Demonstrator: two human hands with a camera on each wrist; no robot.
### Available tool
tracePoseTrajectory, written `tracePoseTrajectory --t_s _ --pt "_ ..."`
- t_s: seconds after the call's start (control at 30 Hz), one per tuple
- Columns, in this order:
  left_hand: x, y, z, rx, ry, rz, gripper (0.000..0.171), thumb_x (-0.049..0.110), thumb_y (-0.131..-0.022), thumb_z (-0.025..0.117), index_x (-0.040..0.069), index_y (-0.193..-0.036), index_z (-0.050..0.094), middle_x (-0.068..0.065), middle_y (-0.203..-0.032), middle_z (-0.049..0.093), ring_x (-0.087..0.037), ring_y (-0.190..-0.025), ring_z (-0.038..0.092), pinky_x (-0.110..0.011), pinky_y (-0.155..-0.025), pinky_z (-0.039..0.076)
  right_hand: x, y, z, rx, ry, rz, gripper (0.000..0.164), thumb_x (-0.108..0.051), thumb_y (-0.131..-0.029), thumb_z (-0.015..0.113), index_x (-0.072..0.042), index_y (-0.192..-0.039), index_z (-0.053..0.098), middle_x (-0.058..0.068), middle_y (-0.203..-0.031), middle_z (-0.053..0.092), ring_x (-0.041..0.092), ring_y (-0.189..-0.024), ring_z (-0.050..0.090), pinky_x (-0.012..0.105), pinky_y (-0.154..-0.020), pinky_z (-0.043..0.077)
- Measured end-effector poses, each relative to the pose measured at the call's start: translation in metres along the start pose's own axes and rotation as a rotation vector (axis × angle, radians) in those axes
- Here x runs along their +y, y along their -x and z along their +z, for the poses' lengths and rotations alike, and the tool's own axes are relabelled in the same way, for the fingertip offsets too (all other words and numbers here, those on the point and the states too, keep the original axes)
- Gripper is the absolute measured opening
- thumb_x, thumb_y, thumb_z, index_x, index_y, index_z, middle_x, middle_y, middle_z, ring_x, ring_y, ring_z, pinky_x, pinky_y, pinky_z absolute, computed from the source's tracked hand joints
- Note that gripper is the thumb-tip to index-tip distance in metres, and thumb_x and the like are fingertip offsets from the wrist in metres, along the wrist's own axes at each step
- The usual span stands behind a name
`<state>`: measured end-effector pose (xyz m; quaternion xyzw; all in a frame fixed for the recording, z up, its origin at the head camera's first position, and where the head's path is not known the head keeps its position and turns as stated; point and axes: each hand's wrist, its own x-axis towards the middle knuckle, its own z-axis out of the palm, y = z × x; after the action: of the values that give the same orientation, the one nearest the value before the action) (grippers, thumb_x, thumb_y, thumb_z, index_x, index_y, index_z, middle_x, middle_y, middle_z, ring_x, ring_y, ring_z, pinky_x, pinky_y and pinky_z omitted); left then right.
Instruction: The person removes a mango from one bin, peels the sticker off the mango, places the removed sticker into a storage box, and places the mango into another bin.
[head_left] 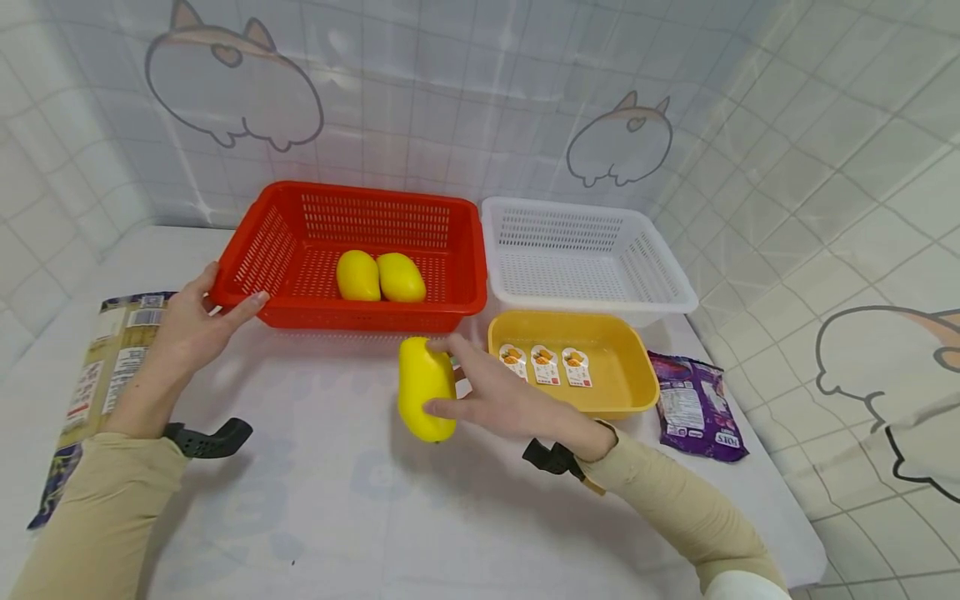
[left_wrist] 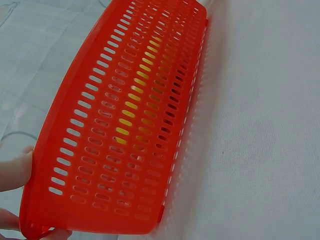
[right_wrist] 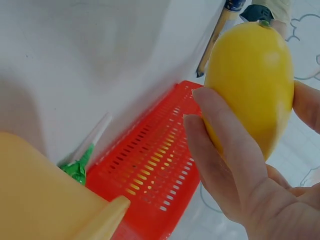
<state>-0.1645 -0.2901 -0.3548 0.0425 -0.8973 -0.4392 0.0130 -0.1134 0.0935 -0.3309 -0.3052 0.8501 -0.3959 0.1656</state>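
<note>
My right hand (head_left: 502, 396) holds a yellow mango (head_left: 426, 390) above the table, in front of the red basket (head_left: 360, 317). In the right wrist view, fingers and thumb close round the sides of the mango (right_wrist: 252, 85), its green stem end facing up. At the basket's front left corner, my left hand (head_left: 197, 321) grips the rim. The left wrist view has the thumb and fingertips round that corner of the basket (left_wrist: 105, 150). Inside the basket lie two more mangoes, one (head_left: 357, 277) beside the other (head_left: 402, 277).
A white basket (head_left: 585, 298) stands right of the red one. In front of it sits a yellow tray (head_left: 618, 367) holding mango-picture labels (head_left: 545, 364). A purple bag (head_left: 697, 408) lies to the right, and a long printed package (head_left: 105, 367) lies by the left arm.
</note>
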Motion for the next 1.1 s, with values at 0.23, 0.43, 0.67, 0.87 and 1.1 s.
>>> tracePoseTrajectory --t_s 0.23,0.43,0.67,0.87,1.1 --pt "0.000 0.001 0.000 0.006 0.001 -0.002 0.100 0.059 -0.096 0.050 0.009 -0.158 -0.011 -0.028 -0.164 0.011 -0.053 -0.143 0.024 -0.069 -0.105 0.036 -0.004 -0.001 -0.004 0.000 -0.021 0.022 0.060 -0.026 -0.092 0.073 -0.018 -0.141 0.039 -0.003 -0.143 0.046 0.017 -0.115 0.053 0.023 -0.084 0.057" --pt "0.000 0.001 0.000 0.007 0.001 -0.010 0.100 0.060 -0.096 0.050 0.010 -0.158 -0.011 -0.027 -0.164 0.011 -0.053 -0.143 0.024 -0.069 -0.105 0.037 -0.005 -0.003 -0.008 0.009 -0.016 0.021 0.061 -0.027 -0.092 0.073 -0.020 -0.141 0.039 -0.004 -0.139 0.048 0.018 -0.115 0.054 0.025 -0.085 0.057" --pt "0.001 0.002 0.001 0.009 -0.004 -0.024 0.101 0.062 -0.095 0.049 0.011 -0.158 -0.012 -0.028 -0.164 0.012 -0.053 -0.141 0.026 -0.069 -0.105 0.038 -0.009 -0.003 -0.017 0.017 -0.010 0.033 0.060 -0.034 -0.093 0.072 -0.021 -0.141 0.039 -0.004 -0.137 0.051 0.018 -0.115 0.056 0.028 -0.089 0.055" --pt "0.002 0.002 0.002 0.005 -0.011 -0.023 0.103 0.064 -0.094 0.049 0.011 -0.158 -0.012 -0.028 -0.163 0.012 -0.052 -0.140 0.027 -0.069 -0.105 0.038 -0.013 -0.010 -0.033 0.042 -0.013 0.015 0.058 -0.024 -0.093 0.072 -0.016 -0.138 0.038 0.001 -0.140 0.050 0.020 -0.114 0.055 0.032 -0.093 0.054" --pt "0.002 0.002 0.001 0.011 -0.031 -0.013 0.102 0.063 -0.095 0.050 0.010 -0.159 -0.010 -0.029 -0.162 0.017 -0.049 -0.137 0.030 -0.058 -0.098 0.048 -0.017 -0.016 -0.045 0.053 -0.034 -0.006 0.057 -0.019 -0.092 0.073 -0.012 -0.137 0.037 0.005 -0.154 0.038 0.026 -0.120 0.056 0.032 -0.093 0.057"
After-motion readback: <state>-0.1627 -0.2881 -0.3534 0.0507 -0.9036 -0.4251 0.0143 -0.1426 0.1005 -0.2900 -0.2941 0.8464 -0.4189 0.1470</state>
